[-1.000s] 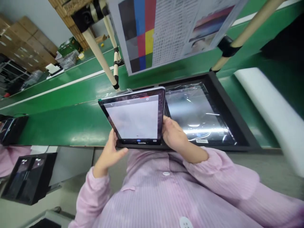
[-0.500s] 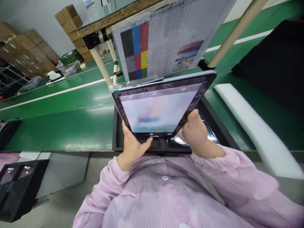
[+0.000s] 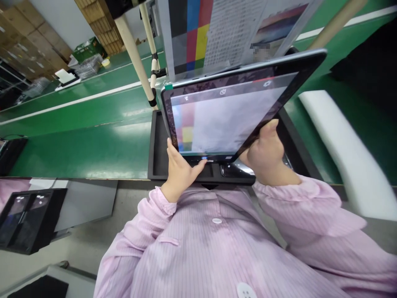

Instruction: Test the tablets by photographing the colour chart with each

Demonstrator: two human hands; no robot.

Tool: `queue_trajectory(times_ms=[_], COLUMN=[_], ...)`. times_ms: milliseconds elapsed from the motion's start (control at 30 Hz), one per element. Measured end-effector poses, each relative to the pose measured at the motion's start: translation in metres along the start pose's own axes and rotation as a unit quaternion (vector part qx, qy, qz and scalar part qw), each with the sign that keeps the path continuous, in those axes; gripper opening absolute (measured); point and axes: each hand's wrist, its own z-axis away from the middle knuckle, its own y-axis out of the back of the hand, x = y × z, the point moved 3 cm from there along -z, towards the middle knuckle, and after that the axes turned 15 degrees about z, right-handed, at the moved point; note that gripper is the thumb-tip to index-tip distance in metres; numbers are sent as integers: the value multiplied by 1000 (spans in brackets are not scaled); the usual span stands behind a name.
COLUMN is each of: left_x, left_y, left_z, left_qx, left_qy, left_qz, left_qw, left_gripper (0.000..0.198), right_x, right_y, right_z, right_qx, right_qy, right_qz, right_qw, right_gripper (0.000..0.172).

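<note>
I hold a tablet point(image 3: 229, 111) with a lit screen up in front of me, tilted toward a hanging colour test chart point(image 3: 223, 29). Part of the chart's coloured squares shows at the screen's left. My left hand point(image 3: 180, 174) grips the tablet's lower left corner, thumb resting on the bottom edge near a button. My right hand point(image 3: 263, 155) is closed around the lower right edge from behind. Under the tablet lies a black tray point(image 3: 158, 153) on the green bench.
A green conveyor bench point(image 3: 77, 145) runs across. Cream frame tubes point(image 3: 133, 54) stand behind the tablet. A white foam roll point(image 3: 341, 145) lies at right. Black trays point(image 3: 27, 219) sit lower left, cardboard boxes point(image 3: 31, 37) far left.
The tablet has been raised off the black tray and tilted up toward the chart. Its screen went from blank white to showing the chart's coloured squares.
</note>
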Motion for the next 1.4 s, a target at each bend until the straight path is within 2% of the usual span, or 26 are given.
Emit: queue_trajectory(times_ms=[367, 533, 667, 867, 1067, 1267, 1400], left_x=[0, 0, 0, 1, 2, 0, 2], left_y=[-3, -4, -3, -2, -3, -2, 2], left_z=[-2, -3, -3, -4, -3, -2, -8], left_qx=[0, 6, 1, -6, -5, -5, -11], left_qy=[-5, -3, 28, 38, 13, 32, 10], left_qz=[-4, -1, 13, 13, 6, 22, 26], left_qw=[1000, 1000, 1000, 999, 1000, 999, 1000], left_gripper=[126, 125, 128, 129, 126, 129, 126], right_x=[-1, -1, -2, -5, -3, -5, -7], right_y=[-2, -2, -2, -4, -2, -4, -4], right_z=[0, 2, 3, 2, 2, 3, 1], right_qx=[-61, -46, -30, -47, -39, -59, -47], right_qy=[28, 15, 9, 11, 7, 10, 1], right_qz=[-3, -4, 9, 1, 3, -6, -21], right_qw=[998, 999, 999, 999, 999, 998, 999], right_gripper=[62, 59, 54, 57, 55, 53, 53])
